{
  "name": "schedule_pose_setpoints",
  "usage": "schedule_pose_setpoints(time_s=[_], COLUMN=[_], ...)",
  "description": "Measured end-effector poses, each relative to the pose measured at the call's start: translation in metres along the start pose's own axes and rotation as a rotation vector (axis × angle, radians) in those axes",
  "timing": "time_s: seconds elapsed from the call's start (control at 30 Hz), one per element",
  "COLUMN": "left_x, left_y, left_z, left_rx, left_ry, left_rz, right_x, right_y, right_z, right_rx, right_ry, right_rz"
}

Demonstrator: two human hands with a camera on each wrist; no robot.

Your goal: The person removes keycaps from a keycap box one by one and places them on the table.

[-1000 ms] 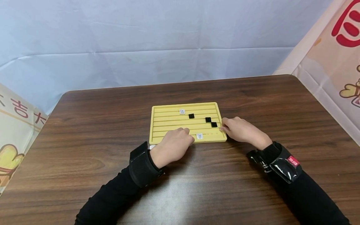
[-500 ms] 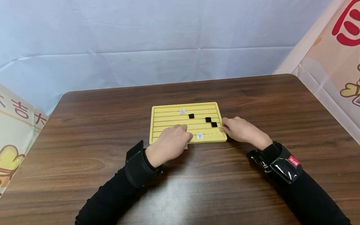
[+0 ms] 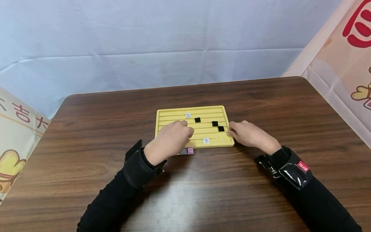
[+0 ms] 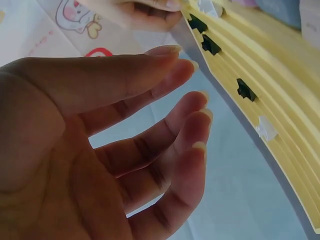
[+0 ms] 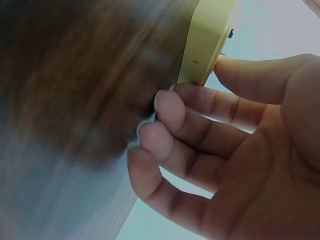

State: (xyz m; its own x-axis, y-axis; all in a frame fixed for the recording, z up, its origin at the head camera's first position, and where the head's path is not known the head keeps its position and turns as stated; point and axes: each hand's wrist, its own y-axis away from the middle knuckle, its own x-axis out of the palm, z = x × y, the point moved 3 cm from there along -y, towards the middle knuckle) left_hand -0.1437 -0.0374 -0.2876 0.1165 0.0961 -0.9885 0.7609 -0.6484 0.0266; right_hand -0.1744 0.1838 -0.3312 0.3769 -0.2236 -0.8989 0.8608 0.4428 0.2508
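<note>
A yellow tray (image 3: 208,132) with parallel ridges lies on the table. Small black tiles (image 3: 214,123) and two white tiles, one far (image 3: 188,115) and one near (image 3: 206,140), sit on it. My right hand (image 3: 247,133) holds the tray's right edge; in the right wrist view the thumb is on top of the yellow corner (image 5: 200,45) and the forefinger against its side. My left hand (image 3: 169,140) hovers over the tray's left part, hiding some of it. The left wrist view shows its fingers (image 4: 187,125) loosely bent, thumb apart from forefinger, nothing visible between them.
By the tray's front edge lie a purple tile (image 3: 190,150) and a grey tile (image 3: 183,151), partly covered by the left hand. The brown table (image 3: 232,193) extends around the tray. A pale cloth (image 3: 174,42) hangs behind, printed cloths at both sides.
My left hand has moved left and away from me, farther over the tray, uncovering the purple and grey tiles. The right hand keeps its hold on the tray's edge.
</note>
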Motion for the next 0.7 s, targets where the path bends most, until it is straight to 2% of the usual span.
schedule_pose_setpoints(time_s=[0.2,0.5,0.7], left_x=[-0.004,-0.012,-0.015], left_y=[-0.008,-0.027,-0.041], left_z=[0.007,0.02,0.03], left_rx=[-0.031,-0.126,-0.142], left_ry=[0.005,0.022,0.024], left_rz=[0.003,0.041,-0.031], right_x=[0.0,0.001,0.001], right_y=[0.0,0.001,0.001], right_z=[0.001,0.001,0.002], right_rx=[0.003,0.002,-0.003], right_ry=[0.0,-0.005,-0.003], right_rz=[0.001,0.003,-0.001])
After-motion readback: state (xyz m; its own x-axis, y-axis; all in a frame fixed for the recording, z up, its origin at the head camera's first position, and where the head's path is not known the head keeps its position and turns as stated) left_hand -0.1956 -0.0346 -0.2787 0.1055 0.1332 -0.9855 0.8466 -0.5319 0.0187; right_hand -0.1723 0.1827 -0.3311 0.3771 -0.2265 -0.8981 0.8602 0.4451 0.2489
